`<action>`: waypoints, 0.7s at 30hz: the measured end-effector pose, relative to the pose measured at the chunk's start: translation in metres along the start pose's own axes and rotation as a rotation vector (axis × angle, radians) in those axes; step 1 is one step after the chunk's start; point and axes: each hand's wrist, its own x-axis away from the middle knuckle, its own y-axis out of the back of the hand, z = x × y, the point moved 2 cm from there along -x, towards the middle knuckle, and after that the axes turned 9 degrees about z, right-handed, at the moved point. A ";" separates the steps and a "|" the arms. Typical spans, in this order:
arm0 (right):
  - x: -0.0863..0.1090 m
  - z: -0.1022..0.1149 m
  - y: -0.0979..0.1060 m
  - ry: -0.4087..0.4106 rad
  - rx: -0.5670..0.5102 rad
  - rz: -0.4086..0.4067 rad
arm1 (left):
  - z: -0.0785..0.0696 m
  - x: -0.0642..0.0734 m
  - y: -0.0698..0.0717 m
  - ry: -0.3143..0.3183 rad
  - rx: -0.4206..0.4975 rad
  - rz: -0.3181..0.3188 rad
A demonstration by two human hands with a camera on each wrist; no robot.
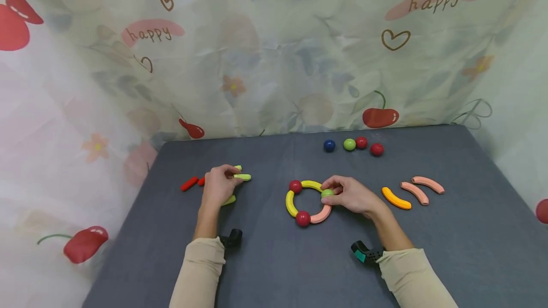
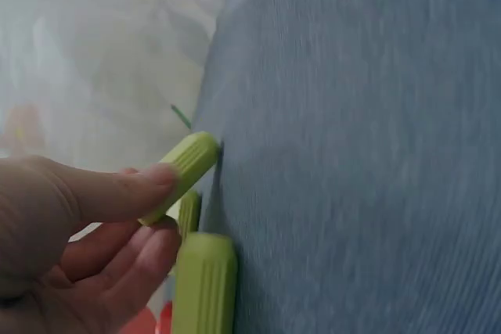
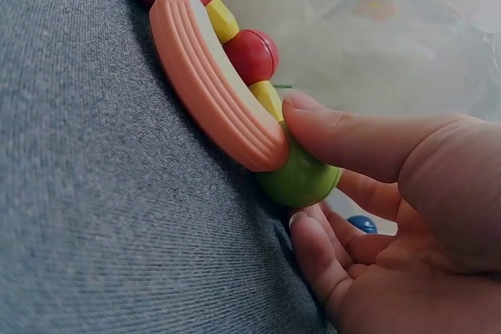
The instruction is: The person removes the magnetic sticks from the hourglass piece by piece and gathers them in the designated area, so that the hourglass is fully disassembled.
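In the head view my left hand (image 1: 219, 187) is over the left part of the table. Its thumb and fingers pinch a light green grooved rod (image 2: 186, 170), lifted at a slant in the left wrist view. Another green rod (image 2: 205, 283) lies just below it, and a third is partly hidden behind the fingers. My right hand (image 1: 353, 195) pinches a green ball (image 3: 301, 177) between thumb and fingers. That ball sits in a ring between a pink curved piece (image 3: 215, 87) and a yellow curved piece (image 1: 311, 185). Two red balls (image 1: 303, 218) and a second yellow curve (image 1: 291, 203) form the rest.
Red rods (image 1: 189, 184) lie left of my left hand. Along the table's back edge are a blue ball (image 1: 329, 145), a green ball (image 1: 349, 144) and two red balls (image 1: 377, 149). An orange curve (image 1: 396, 198) and two pink curves (image 1: 428, 184) lie to the right.
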 end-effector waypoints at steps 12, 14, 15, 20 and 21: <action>-0.001 -0.002 0.001 -0.005 0.002 -0.016 | -0.018 0.004 -0.005 -0.064 -0.112 0.022; -0.001 -0.002 0.001 -0.002 0.017 -0.045 | -0.033 0.008 -0.016 -0.133 -0.084 0.040; -0.001 -0.002 0.001 -0.001 0.029 -0.070 | -0.041 0.009 -0.023 -0.167 -0.080 0.058; 0.000 0.003 -0.003 -0.007 0.133 -0.244 | -0.073 0.013 -0.066 -0.248 -0.060 0.218; 0.001 0.005 -0.003 -0.012 0.149 -0.279 | -0.077 0.013 -0.074 -0.253 -0.060 0.250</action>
